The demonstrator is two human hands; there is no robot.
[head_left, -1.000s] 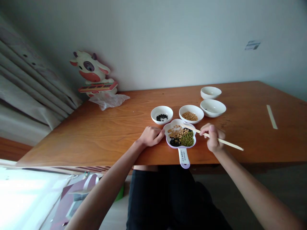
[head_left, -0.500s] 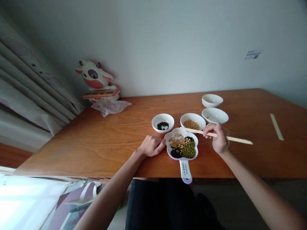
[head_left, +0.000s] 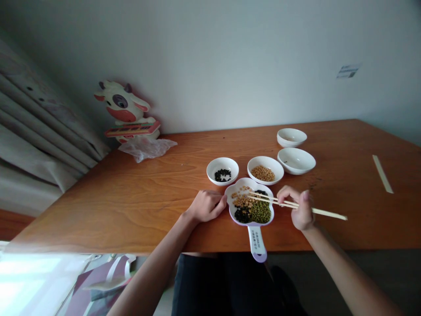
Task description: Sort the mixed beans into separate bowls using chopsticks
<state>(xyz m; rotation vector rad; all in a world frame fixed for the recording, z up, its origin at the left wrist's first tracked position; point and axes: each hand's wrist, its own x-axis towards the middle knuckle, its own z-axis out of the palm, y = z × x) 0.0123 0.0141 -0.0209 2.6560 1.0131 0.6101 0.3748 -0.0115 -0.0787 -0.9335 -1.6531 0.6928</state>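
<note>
My right hand [head_left: 299,210] holds a pair of wooden chopsticks [head_left: 324,213]. Their tips are slightly apart over the yellow beans [head_left: 243,199] in a white, flower-shaped dish [head_left: 233,186] with a lilac edge and a labelled handle. Black beans [head_left: 242,215] and green mung beans [head_left: 261,212] lie in the same dish. With its fingers curled, my left hand [head_left: 207,206] rests on the table, thumb and forefinger at the dish's left rim. Just behind stand a white bowl [head_left: 213,166] of black beans and another white bowl [head_left: 279,166] of yellow beans.
Two more white bowls, a nearer one [head_left: 301,164] with a few dark specks and a farther one [head_left: 291,137], stand back right. A pale strip [head_left: 382,174] lies at the right. A cow toy keyboard [head_left: 131,127] and clear plastic bag [head_left: 146,149] occupy the table's [head_left: 148,193] far left.
My right hand has lowered and brought the chopstick tips from the rim near the yellow-bean bowl down over the dish. The tips have spread apart. My left hand stays at the rim.
</note>
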